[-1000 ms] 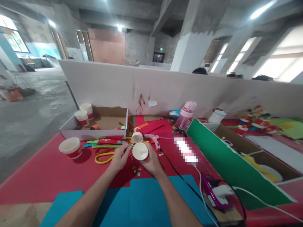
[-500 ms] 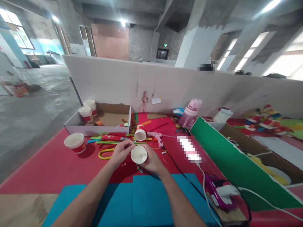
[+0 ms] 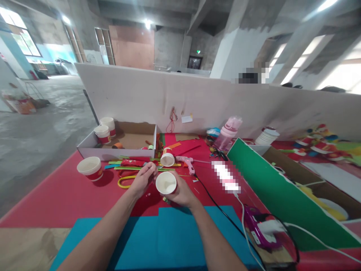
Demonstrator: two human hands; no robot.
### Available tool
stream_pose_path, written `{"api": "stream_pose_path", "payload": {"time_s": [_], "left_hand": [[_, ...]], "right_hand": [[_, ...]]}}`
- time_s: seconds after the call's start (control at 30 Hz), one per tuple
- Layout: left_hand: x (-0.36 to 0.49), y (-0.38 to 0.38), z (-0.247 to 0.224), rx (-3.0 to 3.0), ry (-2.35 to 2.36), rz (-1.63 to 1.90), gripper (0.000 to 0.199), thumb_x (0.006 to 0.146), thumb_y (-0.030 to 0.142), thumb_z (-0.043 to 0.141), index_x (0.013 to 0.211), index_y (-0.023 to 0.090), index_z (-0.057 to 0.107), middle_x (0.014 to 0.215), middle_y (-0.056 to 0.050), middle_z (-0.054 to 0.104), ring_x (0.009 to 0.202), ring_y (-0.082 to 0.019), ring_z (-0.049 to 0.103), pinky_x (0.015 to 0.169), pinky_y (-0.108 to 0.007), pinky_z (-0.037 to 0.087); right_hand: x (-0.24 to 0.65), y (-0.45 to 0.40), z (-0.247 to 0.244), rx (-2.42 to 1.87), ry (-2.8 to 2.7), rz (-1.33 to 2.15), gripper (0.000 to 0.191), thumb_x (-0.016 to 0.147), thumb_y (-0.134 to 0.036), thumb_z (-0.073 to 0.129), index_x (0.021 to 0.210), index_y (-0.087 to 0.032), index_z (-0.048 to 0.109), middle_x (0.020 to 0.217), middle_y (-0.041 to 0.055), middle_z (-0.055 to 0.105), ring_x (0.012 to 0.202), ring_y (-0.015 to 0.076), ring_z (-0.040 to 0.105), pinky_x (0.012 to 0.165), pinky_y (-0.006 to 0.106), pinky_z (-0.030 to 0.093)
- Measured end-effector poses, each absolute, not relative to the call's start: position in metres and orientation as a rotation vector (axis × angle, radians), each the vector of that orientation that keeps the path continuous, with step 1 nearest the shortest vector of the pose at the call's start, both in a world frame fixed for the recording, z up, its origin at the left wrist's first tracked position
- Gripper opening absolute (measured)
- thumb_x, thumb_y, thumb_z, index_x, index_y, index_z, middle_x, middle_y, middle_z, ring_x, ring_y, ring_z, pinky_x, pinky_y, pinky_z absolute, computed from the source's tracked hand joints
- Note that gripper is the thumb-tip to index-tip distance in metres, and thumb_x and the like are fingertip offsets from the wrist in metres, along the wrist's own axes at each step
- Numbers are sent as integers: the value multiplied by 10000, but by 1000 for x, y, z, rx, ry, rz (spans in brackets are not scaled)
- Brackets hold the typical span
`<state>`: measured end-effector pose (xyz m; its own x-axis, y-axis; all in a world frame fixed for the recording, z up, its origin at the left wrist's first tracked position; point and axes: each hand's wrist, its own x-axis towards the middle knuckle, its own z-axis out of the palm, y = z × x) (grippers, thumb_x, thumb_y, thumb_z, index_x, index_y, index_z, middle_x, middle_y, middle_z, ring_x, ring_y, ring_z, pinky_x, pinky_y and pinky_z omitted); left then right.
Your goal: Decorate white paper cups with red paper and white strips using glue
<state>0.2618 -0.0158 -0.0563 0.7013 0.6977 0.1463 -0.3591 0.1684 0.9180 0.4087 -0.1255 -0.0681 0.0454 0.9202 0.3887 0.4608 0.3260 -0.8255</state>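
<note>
My right hand [image 3: 182, 191] is wrapped round a paper cup [image 3: 166, 183], whose open mouth faces me. Just left of the cup, my left hand [image 3: 146, 177] has its fingers pressed together; whatever they hold, if anything, is too small to make out. Another cup [image 3: 167, 157] lies on its side beyond my hands, beside a pink glue gun [image 3: 186, 162]. Yellow-handled scissors [image 3: 124, 182] and coloured strips [image 3: 113, 165] lie to the left of my left hand. A small colourful piece [image 3: 166, 200] is partly hidden beneath the held cup.
A wide cup [image 3: 90, 168] stands at the left, before a cardboard box [image 3: 115, 153] with cups. At the right are a green-sided box [image 3: 270, 192], a purple power strip [image 3: 261, 229], cables and a pink bottle [image 3: 228, 132]. Blue sheets [image 3: 180, 241] cover the near edge.
My left hand has drawn slightly left, away from the cup's rim, and its fingers have closed together more. My right hand still holds the cup in nearly the same place.
</note>
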Motion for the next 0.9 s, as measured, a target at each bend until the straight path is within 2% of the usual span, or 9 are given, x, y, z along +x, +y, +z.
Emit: {"api": "stream_pose_path", "payload": {"time_s": [0.2, 0.33, 0.43, 0.67, 0.9], "left_hand": [[255, -10, -50, 1477, 393, 796, 301, 882, 372, 548, 674, 160, 503, 620, 20, 477, 581, -95, 432, 591, -228, 360], [255, -10, -52, 1591, 445, 757, 205, 816, 353, 642, 797, 150, 622, 725, -1, 573, 670, -110, 495, 642, -229, 390], [256, -9, -56, 1624, 448, 728, 198, 795, 346, 662, 820, 150, 647, 774, -17, 610, 724, -130, 527, 670, -240, 409], [255, -7, -57, 1815, 459, 824, 181, 850, 309, 584, 751, 157, 580, 736, -8, 554, 683, -128, 486, 637, -245, 386], [256, -16, -49, 2306, 362, 1024, 149, 921, 184, 421, 788, 182, 488, 791, -27, 503, 769, -158, 469, 699, -273, 377]], "right_hand": [[414, -127, -69, -1368, -1635, 482, 620, 659, -260, 753, 1210, -204, 476, 1161, 93, 592, 1040, 252, 568, 878, 370, 455], [415, -127, -69, -1372, -1676, 402, 574, 699, -338, 739, 1202, -198, 500, 1157, 100, 590, 1046, 261, 555, 875, 382, 449], [416, -126, -69, -1372, -1692, 334, 519, 736, -336, 705, 1194, -191, 508, 1137, 95, 592, 1046, 257, 546, 866, 376, 448], [417, -125, -70, -1421, -1809, 201, 460, 784, -327, 647, 1200, -193, 505, 1177, 101, 575, 1083, 276, 513, 896, 395, 430], [418, -125, -68, -1432, -1855, 128, 460, 824, -416, 597, 1205, -177, 497, 1178, 118, 572, 1075, 285, 505, 912, 406, 422]]}}
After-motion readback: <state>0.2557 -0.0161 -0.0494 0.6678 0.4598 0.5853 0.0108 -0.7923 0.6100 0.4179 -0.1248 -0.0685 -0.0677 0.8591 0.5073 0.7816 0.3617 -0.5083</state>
